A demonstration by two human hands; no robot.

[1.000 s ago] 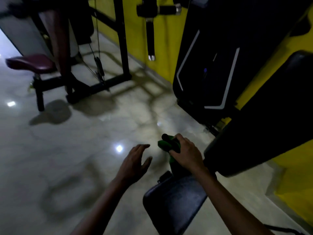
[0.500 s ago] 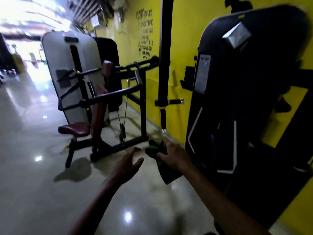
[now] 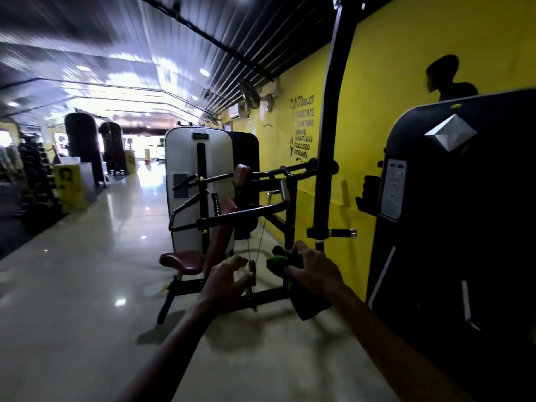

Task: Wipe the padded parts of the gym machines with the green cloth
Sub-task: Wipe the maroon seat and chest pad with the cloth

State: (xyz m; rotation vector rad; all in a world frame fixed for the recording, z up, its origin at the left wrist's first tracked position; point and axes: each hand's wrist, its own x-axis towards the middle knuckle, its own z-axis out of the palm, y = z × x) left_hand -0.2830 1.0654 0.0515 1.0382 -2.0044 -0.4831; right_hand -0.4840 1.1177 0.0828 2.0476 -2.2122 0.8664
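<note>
Step in hand, as judged: transit between machines, no pad under the cloth; next move calls for reaching a maroon pad ahead
Gym machines: two close by, one beyond both hands, one black right of the right hand
Maroon pads: three, seat nearest the left hand
Hands: two; left hand empty, fingers loosely curled; right hand grips the green cloth
Cloth: one

A yellow wall with black lettering runs along the right; glossy pale floor mirrors ceiling lights; dark ribbed ceiling overhead.
</note>
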